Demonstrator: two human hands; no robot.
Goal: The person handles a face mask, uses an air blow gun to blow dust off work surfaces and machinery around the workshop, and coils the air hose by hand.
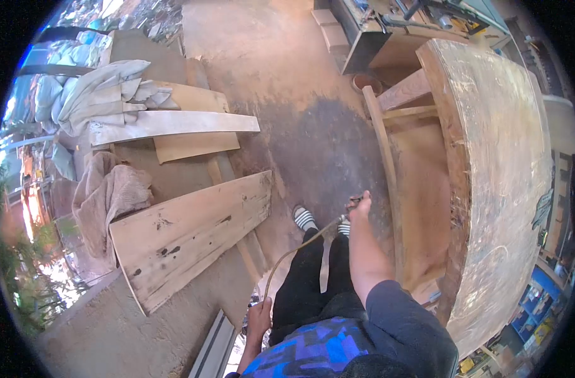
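Note:
A thin brownish hose (292, 250) runs in a curve between my two hands. My right hand (360, 205) is closed round a small metal fitting at the hose's upper end, held over the floor in front of my feet. Down beside my left hip, my left hand (258, 317) is closed on the lower part of the hose. Left of the hose lies a wide wooden board (193, 236) with dark stains. To the right of my right hand stands a large wooden workbench (502, 170) with a pale, worn top.
A narrow pale board (180, 122) lies across a tan panel (199, 146) at the upper left, near grey cloths (101, 94) and a brown sack (108, 195). Metal strips (213, 345) lean at the lower left. Another table (363, 34) stands at the back right.

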